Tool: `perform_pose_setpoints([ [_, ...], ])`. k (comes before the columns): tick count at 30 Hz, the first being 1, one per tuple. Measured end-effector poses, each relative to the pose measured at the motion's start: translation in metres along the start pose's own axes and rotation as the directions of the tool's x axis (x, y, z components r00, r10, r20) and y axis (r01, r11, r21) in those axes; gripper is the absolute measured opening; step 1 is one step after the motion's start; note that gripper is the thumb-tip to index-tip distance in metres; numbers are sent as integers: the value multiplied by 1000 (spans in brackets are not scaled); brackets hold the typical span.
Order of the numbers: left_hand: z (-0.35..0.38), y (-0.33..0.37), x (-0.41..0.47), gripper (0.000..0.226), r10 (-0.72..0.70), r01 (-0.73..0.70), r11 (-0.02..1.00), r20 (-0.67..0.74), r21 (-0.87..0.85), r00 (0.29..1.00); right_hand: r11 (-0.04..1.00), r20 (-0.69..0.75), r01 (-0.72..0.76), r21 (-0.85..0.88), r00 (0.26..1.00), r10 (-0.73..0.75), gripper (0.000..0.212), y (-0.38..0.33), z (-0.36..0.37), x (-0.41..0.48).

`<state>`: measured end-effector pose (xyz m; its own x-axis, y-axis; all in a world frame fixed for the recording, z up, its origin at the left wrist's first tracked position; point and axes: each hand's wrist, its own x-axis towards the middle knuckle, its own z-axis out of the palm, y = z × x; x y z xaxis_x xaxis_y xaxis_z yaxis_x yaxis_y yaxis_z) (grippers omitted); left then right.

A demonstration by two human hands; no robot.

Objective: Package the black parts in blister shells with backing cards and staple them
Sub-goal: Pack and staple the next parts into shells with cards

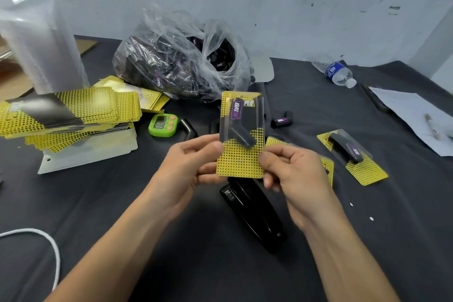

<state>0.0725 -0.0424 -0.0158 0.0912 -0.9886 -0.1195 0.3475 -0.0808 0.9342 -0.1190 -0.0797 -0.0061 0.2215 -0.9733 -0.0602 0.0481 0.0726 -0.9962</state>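
While both hands pinch it upright above stapler (252,213), blister pack (241,135) sits between them: left hand (188,169) on left edge, right hand (291,174) on lower right corner, over desk (98,203).

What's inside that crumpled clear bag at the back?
It holds black parts with purple labels, seen through the bag and at its opening. Glare and folds hide how many lie deeper.

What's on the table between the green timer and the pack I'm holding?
In the head view, a black angled piece lies on the cloth between the green timer and the pack.
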Motion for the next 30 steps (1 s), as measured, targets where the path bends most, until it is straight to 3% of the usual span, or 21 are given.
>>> perform_pose_setpoints([
  [3, -2, -3, 0, 27, -32, 29, 993, 27, 116, 999, 998, 16, -38, 47, 999, 37, 18, 1, 1, -1],
  [7, -2, -4, 0, 24, -23, 19, 993, 38, 115, 999, 987, 154, -82, 135, 986, 61, 24, -1, -3, -2],
  [10, -1, -4, 0, 24, -1, -2, 993, 25, 115, 1000, 995, 216, -54, 79, 976, 36, 28, -4, -9, -3],
  [14, 2, -5, -2, 23, 29, -28, 989, -6, 142, 1000, 999, 200, -32, 14, 979, 29, 30, -4, -11, -3],
  [19, 4, -5, -2, 19, 53, -45, 994, -76, 103, 996, 990, 208, -90, 110, 976, 65, 14, -2, -8, -3],
  [22, 10, -7, -3, 36, 212, -183, 970, -190, 158, 959, 973, 217, -131, 190, 972, 89, 11, -3, -6, -3],
  [24, 11, -7, -7, 53, 515, -399, 805, -182, 440, 838, 941, 194, -174, 289, 974, 121, 11, -3, -6, -2],
  [26, 9, -4, -10, 58, 751, -557, 384, 102, 736, 652, 908, 173, -209, 363, 973, 155, 8, -5, -5, -1],
  [27, 8, -4, -9, 55, 782, -589, 177, 251, 788, 571, 908, 179, -221, 356, 970, 165, 6, -6, -5, -2],
  [28, 8, -6, -8, 48, 785, -604, 37, 351, 796, 511, 918, 199, -226, 326, 966, 167, 3, -6, -4, -2],
  [30, 11, -13, -7, 28, 797, -624, -62, 416, 779, 439, 948, 257, -208, 240, 956, 144, 5, -5, -3, -3],
])
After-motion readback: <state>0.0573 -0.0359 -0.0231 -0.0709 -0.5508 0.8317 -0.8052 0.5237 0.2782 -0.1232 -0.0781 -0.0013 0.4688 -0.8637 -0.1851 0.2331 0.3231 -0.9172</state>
